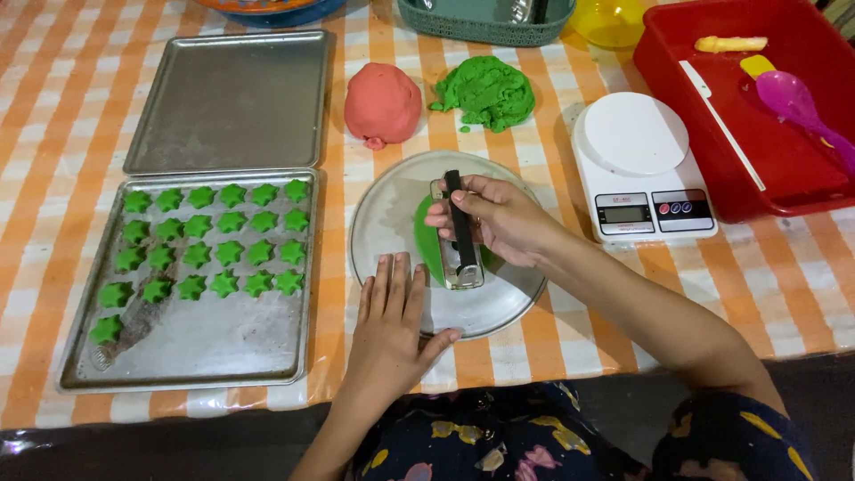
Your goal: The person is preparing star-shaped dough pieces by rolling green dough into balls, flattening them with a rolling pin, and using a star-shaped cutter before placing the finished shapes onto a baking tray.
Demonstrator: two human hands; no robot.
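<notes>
My right hand (499, 218) grips a metal scraper with a black handle (460, 236) and presses it onto a flat piece of green dough (427, 240) on a round metal plate (392, 200). Spread flat, my left hand (390, 321) rests on the plate's near rim, fingers apart, holding nothing. Left of the plate, a metal baking tray (205, 343) carries several green star-shaped dough pieces (214, 249) in rows.
An empty second tray (232, 98) lies behind the filled one. A red dough ball (383, 102) and a green dough lump (488, 91) sit behind the plate. A white kitchen scale (637, 160) and a red tub (784, 160) with utensils stand at the right.
</notes>
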